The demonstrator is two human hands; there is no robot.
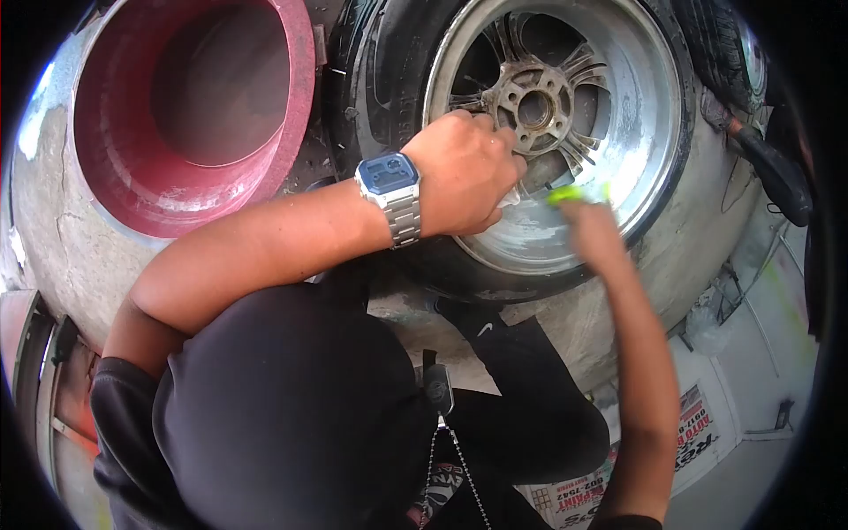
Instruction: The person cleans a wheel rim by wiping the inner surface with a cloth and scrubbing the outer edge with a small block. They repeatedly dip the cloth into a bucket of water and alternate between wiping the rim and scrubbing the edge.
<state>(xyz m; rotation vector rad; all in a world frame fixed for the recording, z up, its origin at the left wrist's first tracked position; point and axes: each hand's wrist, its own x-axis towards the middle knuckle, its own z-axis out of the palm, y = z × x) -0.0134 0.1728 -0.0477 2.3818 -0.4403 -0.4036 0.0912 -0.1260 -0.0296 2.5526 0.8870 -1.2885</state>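
A silvery wheel rim [642, 190] with a tire [389, 106] around it lies on the ground before me, hub and spokes facing up. My left hand [468, 172], wearing a wristwatch [389, 175], is closed over the left inner side of the rim. A pale, crumpled scrap [511, 200] shows under its fingers; what it grips is mostly hidden. My right hand [594, 234] is closed around a bright yellow-green object [565, 194], smeared by motion, over the lower right inner wall of the rim. Grey residue streaks that wall.
A large red tub [296, 106] stands at the left, close to the tire. Another tire [711, 44] sits at the upper right, beside a person's foot in a dark shoe [777, 177]. Printed sheets [698, 433] lie at the lower right. My bent knee [565, 389] is near the tire's lower edge.
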